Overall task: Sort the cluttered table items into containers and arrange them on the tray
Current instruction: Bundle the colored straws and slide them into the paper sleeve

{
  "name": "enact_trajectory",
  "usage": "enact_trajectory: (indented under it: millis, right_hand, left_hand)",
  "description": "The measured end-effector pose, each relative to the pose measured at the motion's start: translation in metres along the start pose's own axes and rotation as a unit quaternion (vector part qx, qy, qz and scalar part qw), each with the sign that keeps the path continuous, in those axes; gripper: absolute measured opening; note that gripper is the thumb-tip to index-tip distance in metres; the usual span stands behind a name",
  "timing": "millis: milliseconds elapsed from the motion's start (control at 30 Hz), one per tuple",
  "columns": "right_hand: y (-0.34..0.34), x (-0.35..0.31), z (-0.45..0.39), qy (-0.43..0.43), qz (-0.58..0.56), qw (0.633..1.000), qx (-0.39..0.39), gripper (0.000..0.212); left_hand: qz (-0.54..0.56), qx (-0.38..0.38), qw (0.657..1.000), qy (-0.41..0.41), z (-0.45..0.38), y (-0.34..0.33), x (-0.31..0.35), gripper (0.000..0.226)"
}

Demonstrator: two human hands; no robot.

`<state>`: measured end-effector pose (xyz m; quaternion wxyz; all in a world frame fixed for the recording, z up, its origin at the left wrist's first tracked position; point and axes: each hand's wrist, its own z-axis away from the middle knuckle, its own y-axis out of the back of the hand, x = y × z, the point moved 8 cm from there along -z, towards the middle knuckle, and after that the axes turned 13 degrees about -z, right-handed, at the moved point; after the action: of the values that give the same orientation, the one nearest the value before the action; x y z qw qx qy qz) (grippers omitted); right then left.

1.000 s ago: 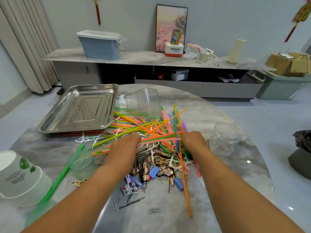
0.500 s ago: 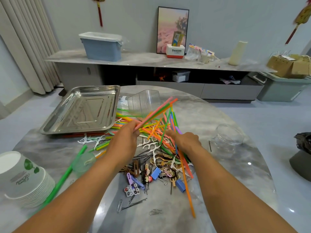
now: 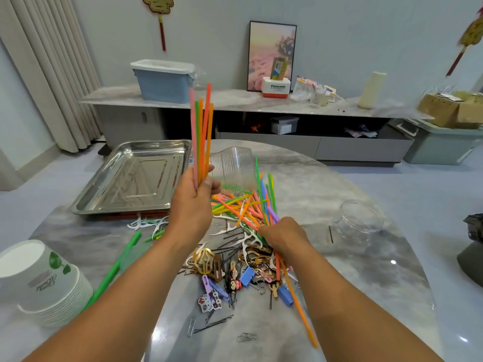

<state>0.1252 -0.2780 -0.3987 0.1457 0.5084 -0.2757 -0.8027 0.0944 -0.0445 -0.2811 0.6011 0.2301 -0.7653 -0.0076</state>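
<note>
From the head camera, our one view, we take the shiny rectangular steel tray (image 3: 136,176) as our landmark. Just beside its right edge our left hand (image 3: 194,202) is raised with fingers curled round a small upright bundle of pink, green and orange plastic straws (image 3: 201,131), their tips standing well above the tray. Further right and nearer us, our right hand (image 3: 283,237) is clenched on a second fan of coloured straws (image 3: 268,202) that rises out of the loose heap of straws and white floss picks (image 3: 235,207) on the grey marble table (image 3: 366,283). Right of the tray's far corner lies a ribbed clear plastic cup (image 3: 232,165); well to the right sits a clear glass jar (image 3: 359,222). Nearer us than the tray are hair clips and binder clips (image 3: 235,273) and a stack of white paper cups (image 3: 44,283). We judge the sorting barely begun: nothing stands on the tray, every container looks unfilled, and nearly all items remain.
</note>
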Motion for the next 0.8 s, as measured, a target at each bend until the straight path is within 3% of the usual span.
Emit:
enact_trajectory:
  millis: [167, 467, 633, 800]
  right_hand:
    - [0.004, 0.003, -0.001, -0.017, -0.036, 0.999, 0.001, 0.021]
    - [0.028, -0.007, 0.009, 0.005, -0.113, 0.993, 0.01, 0.025]
    - [0.035, -0.011, 0.026, 0.047, -0.163, 0.985, 0.043, 0.021]
    - [0.038, -0.015, 0.05, 0.088, -0.212, 0.971, 0.073, 0.017]
  left_hand:
    - [0.035, 0.012, 0.999, 0.029, -0.003, 0.002, -0.006, 0.02]
    - [0.091, 0.008, 0.994, 0.056, -0.003, -0.002, -0.008, 0.019]
    - [0.131, -0.033, 0.981, 0.135, 0.007, -0.026, -0.022, 0.008]
    - [0.155, -0.075, 0.958, 0.228, 0.03, -0.056, -0.043, 0.014]
